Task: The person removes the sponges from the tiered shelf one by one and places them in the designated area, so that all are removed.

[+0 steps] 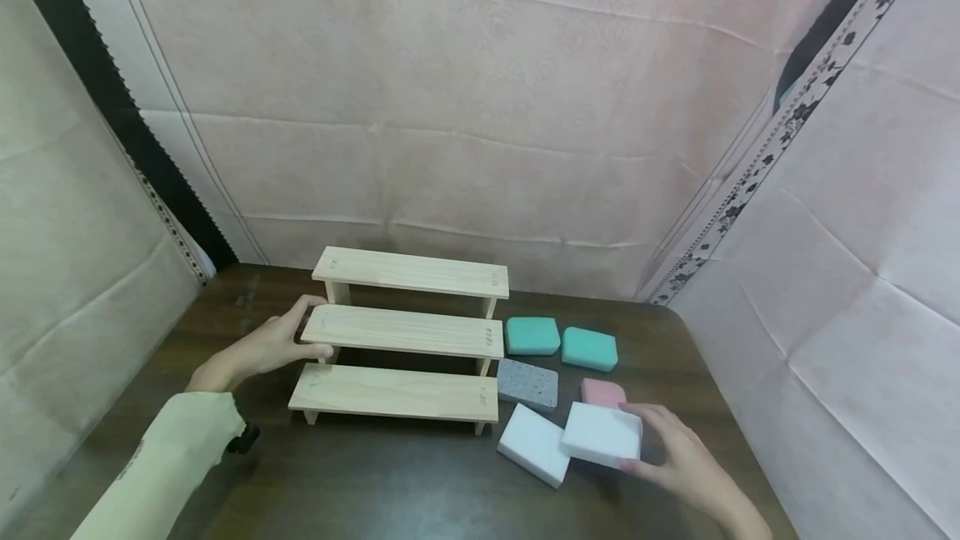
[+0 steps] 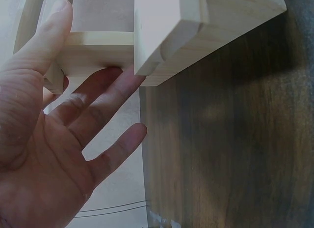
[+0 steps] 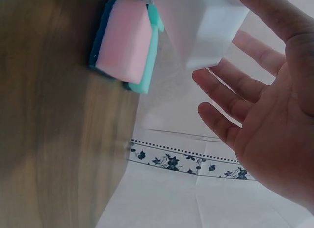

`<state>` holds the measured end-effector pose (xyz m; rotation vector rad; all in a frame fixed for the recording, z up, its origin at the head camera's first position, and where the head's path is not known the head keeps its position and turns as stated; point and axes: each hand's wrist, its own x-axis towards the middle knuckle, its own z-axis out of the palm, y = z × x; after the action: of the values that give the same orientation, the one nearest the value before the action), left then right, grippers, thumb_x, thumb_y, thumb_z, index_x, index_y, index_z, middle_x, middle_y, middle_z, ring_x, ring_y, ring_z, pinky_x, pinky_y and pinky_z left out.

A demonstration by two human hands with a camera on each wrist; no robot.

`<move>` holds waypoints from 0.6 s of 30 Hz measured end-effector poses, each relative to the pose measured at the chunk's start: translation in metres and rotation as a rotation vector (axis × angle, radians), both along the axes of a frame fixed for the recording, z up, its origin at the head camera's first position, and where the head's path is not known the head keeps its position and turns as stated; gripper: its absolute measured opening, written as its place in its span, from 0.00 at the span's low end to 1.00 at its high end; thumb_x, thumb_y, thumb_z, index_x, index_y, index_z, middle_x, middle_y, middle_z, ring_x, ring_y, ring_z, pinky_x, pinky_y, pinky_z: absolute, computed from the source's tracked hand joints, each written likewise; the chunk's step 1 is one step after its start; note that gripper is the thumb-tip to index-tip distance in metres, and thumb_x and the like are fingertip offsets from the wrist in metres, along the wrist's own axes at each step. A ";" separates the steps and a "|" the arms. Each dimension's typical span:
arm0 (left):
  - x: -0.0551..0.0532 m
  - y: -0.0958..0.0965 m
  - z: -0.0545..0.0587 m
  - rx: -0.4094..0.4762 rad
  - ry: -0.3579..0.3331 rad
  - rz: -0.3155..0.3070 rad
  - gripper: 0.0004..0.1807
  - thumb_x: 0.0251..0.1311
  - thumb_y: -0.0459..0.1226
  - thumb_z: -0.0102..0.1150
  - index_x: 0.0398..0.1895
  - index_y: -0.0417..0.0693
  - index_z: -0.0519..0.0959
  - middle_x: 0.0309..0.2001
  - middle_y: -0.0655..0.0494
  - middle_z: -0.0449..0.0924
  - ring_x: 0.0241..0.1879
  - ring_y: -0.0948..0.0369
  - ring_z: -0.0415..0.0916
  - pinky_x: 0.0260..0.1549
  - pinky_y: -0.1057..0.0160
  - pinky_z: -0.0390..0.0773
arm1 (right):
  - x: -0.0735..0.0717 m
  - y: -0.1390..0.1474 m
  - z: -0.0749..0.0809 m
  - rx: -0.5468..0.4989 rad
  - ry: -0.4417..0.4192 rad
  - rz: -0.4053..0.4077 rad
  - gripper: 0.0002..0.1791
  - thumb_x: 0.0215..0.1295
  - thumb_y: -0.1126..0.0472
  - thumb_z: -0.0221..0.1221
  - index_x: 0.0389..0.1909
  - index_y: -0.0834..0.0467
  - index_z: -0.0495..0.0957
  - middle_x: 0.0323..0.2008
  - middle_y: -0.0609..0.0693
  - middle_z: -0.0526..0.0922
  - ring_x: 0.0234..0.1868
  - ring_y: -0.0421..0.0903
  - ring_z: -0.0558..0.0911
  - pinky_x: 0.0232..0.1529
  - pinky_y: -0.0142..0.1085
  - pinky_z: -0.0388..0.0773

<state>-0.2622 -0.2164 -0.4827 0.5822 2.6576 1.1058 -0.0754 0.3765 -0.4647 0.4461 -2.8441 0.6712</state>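
A pale wooden three-step shelf (image 1: pixel 405 330) stands on the dark table. My left hand (image 1: pixel 273 340) grips the left end of its middle step, thumb at the front edge and fingers at the back. In the left wrist view, fingers of my left hand (image 2: pixel 54 129) lie along the wooden side support (image 2: pixel 98 53). My right hand (image 1: pixel 678 457) pinches a white block sponge (image 1: pixel 602 433) by its right end, thumb in front; the right wrist view shows it raised above the table. A second white sponge (image 1: pixel 534 445) lies just left of it, partly overlapped in the head view.
A pink sponge (image 1: pixel 602 392) with a dark blue base lies behind the held one. Further back are a grey speckled sponge (image 1: pixel 528 383) and two teal sponges (image 1: pixel 532 336), right of the shelf. Pale cloth (image 1: pixel 465 107) hangs behind and at both sides of the table (image 1: pixel 375 482).
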 end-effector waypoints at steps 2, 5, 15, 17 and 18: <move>0.000 0.000 0.001 -0.001 -0.003 0.003 0.45 0.61 0.53 0.68 0.72 0.54 0.51 0.64 0.32 0.70 0.59 0.38 0.72 0.49 0.38 0.75 | 0.002 0.002 -0.002 -0.004 -0.009 -0.005 0.39 0.50 0.47 0.76 0.62 0.56 0.75 0.56 0.49 0.79 0.56 0.56 0.79 0.50 0.57 0.77; 0.000 0.001 0.002 -0.004 -0.001 0.002 0.46 0.61 0.53 0.68 0.73 0.54 0.50 0.64 0.32 0.70 0.60 0.37 0.72 0.49 0.38 0.75 | 0.006 0.006 -0.006 0.005 -0.006 -0.014 0.38 0.49 0.47 0.77 0.61 0.56 0.76 0.55 0.49 0.80 0.56 0.56 0.79 0.50 0.57 0.77; 0.001 0.003 0.004 -0.017 -0.003 0.003 0.46 0.61 0.53 0.67 0.73 0.52 0.49 0.64 0.30 0.69 0.59 0.36 0.72 0.48 0.35 0.74 | 0.014 0.021 -0.015 0.032 0.066 -0.020 0.39 0.45 0.48 0.79 0.60 0.54 0.77 0.53 0.43 0.81 0.53 0.51 0.80 0.48 0.52 0.78; 0.001 0.003 0.003 -0.025 0.005 0.003 0.46 0.62 0.52 0.67 0.73 0.52 0.49 0.64 0.30 0.69 0.60 0.35 0.71 0.48 0.35 0.74 | 0.015 0.024 -0.014 0.035 0.084 -0.012 0.39 0.45 0.48 0.79 0.60 0.54 0.77 0.52 0.43 0.81 0.53 0.49 0.80 0.48 0.50 0.78; 0.001 0.003 0.002 -0.027 0.005 0.002 0.46 0.62 0.52 0.67 0.73 0.52 0.49 0.64 0.30 0.69 0.59 0.34 0.71 0.48 0.34 0.74 | 0.016 0.025 -0.014 0.035 0.088 -0.011 0.39 0.45 0.48 0.79 0.60 0.54 0.77 0.52 0.43 0.81 0.52 0.49 0.80 0.47 0.49 0.79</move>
<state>-0.2610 -0.2136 -0.4802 0.5777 2.6739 1.0690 -0.0596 0.4015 -0.4788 0.4538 -2.7768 0.5857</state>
